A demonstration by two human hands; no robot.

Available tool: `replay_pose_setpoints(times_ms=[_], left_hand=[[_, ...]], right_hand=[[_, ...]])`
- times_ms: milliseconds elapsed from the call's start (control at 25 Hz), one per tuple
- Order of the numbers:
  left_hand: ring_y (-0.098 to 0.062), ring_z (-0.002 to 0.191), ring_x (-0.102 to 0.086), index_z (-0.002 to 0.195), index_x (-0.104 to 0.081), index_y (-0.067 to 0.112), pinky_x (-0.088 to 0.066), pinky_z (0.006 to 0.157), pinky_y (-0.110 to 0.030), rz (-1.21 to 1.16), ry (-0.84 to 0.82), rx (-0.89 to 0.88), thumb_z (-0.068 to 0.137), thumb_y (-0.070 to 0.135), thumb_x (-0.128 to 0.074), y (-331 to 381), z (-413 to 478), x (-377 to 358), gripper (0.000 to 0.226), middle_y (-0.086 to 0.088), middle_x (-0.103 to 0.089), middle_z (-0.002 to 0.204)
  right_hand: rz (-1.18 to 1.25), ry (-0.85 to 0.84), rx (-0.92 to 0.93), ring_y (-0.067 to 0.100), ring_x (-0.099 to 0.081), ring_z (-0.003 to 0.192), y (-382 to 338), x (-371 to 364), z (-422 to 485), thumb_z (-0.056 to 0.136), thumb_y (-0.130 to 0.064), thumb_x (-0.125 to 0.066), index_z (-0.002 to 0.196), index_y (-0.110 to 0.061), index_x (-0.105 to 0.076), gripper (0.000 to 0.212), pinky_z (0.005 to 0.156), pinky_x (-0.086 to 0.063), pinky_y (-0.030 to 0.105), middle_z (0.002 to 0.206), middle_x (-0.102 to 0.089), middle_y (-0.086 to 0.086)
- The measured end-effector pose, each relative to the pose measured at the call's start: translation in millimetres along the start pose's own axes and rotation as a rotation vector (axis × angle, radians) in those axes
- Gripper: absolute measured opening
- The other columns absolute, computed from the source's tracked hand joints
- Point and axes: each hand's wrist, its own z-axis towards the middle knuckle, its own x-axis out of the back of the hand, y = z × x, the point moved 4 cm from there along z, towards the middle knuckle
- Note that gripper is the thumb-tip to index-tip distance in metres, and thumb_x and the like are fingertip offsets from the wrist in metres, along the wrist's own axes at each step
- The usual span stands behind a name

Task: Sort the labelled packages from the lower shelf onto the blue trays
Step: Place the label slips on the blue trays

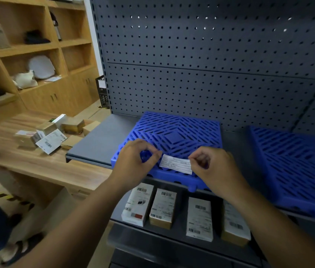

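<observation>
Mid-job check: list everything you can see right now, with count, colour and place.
blue trays: two, blue slotted plastic, on the upper grey shelf; second at right, partly cut off.
paper slip: one, white with printed lines, at the front edge of the left tray, between the two hands.
labelled packages: four, white or brown with barcode labels, in a row on the lower shelf.
pegboard: dark grey, behind the shelves.
loose boxes: several, brown and white, on the wooden table at left.
wooden cabinet: tan, back left, with assorted items.
left hand: fingers pinched at the slip's left end.
right hand: fingers pinched at its right end.
</observation>
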Motion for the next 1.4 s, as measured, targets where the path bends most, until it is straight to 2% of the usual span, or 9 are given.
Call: replay_pose_setpoints(times_ms=[240,520,600,680,880,1000,1200,1280,1400], left_hand=[[-0.008,0.100,-0.064,0.088,-0.071,0.032,-0.050,0.096,-0.035,-0.100,-0.011,-0.077,0.092,0.044,-0.068,12.1,2.6,0.1,0.014,0.015,-0.068,0.096],[-0.003,0.090,-0.066,0.088,-0.074,0.021,-0.047,0.083,-0.015,-0.250,-0.026,-0.230,0.092,0.036,-0.067,78.3,31.0,-44.3,0.018,0.008,-0.070,0.091],[0.004,0.086,-0.065,0.091,-0.075,0.022,-0.047,0.079,-0.011,-0.258,-0.124,-0.311,0.093,0.033,-0.068,117.4,34.7,-78.0,0.013,0.011,-0.069,0.093],[0.004,0.093,-0.064,0.093,-0.074,0.027,-0.046,0.085,-0.015,-0.252,-0.214,-0.391,0.094,0.030,-0.069,162.3,31.2,-117.0,0.006,0.014,-0.069,0.094],[0.002,0.098,-0.065,0.093,-0.072,0.036,-0.046,0.083,-0.010,-0.365,-0.430,-0.528,0.093,0.031,-0.069,277.9,4.4,-221.5,0.006,0.020,-0.068,0.097],[0.002,0.096,-0.065,0.091,-0.070,0.036,-0.049,0.082,-0.017,-0.391,-0.488,-0.625,0.093,0.032,-0.070,360.1,-20.2,-290.5,0.005,0.022,-0.067,0.098],[0.001,0.099,-0.066,0.094,-0.070,0.035,-0.051,0.085,-0.019,-0.458,-0.561,-0.753,0.091,0.035,-0.069,510.1,-76.2,-408.9,0.003,0.021,-0.068,0.097],[0.003,0.101,-0.065,0.098,-0.072,0.033,-0.054,0.086,-0.027,-0.493,-0.594,-0.755,0.090,0.036,-0.072,558.8,-94.5,-453.2,0.009,0.021,-0.069,0.098],[0.008,0.104,-0.062,0.103,-0.068,0.040,-0.053,0.085,-0.022,-0.514,-0.686,-0.741,0.089,0.048,-0.067,615.4,-115.3,-509.8,0.016,0.029,-0.065,0.106]], right_hand=[[-0.044,0.008,0.014,0.002,-0.064,0.071,-1.7,-1.9,-3.9,0.090,-0.017,-0.070,0.084,-0.019,-0.071,0.007,0.061,-0.049,0.012,0.074,-0.069,-0.011],[-0.166,0.085,-0.026,0.001,-0.058,0.082,20.4,64.0,-39.1,0.093,-0.027,-0.067,0.093,-0.023,-0.069,0.005,0.070,-0.043,0.009,0.088,-0.061,-0.013],[-0.226,0.164,-0.083,0.001,-0.057,0.088,41.0,107.1,-61.3,0.093,-0.028,-0.067,0.095,-0.023,-0.069,0.005,0.077,-0.044,0.011,0.091,-0.062,-0.012],[-0.275,0.234,-0.150,0.003,-0.060,0.090,64.8,153.1,-91.3,0.092,-0.027,-0.069,0.093,-0.023,-0.069,0.004,0.081,-0.047,0.015,0.092,-0.064,-0.011],[-0.352,0.390,-0.281,0.003,-0.062,0.090,117.1,260.5,-189.2,0.092,-0.029,-0.069,0.094,-0.025,-0.069,0.005,0.078,-0.049,0.018,0.094,-0.066,-0.012],[-0.388,0.493,-0.371,0.000,-0.062,0.090,152.9,331.8,-259.1,0.090,-0.029,-0.070,0.097,-0.026,-0.069,0.007,0.077,-0.048,0.014,0.096,-0.066,-0.014],[-0.559,0.620,-0.517,0.006,-0.059,0.094,210.1,456.1,-374.8,0.089,-0.029,-0.070,0.101,-0.024,-0.071,0.014,0.082,-0.050,0.022,0.098,-0.064,-0.015],[-0.647,0.640,-0.561,0.007,-0.058,0.097,224.7,504.5,-413.0,0.088,-0.031,-0.069,0.104,-0.024,-0.071,0.017,0.084,-0.047,0.021,0.097,-0.061,-0.017],[-0.736,0.670,-0.629,0.008,-0.059,0.100,249.1,570.2,-457.7,0.089,-0.033,-0.067,0.109,-0.025,-0.069,0.021,0.087,-0.050,0.027,0.102,-0.064,-0.012]])
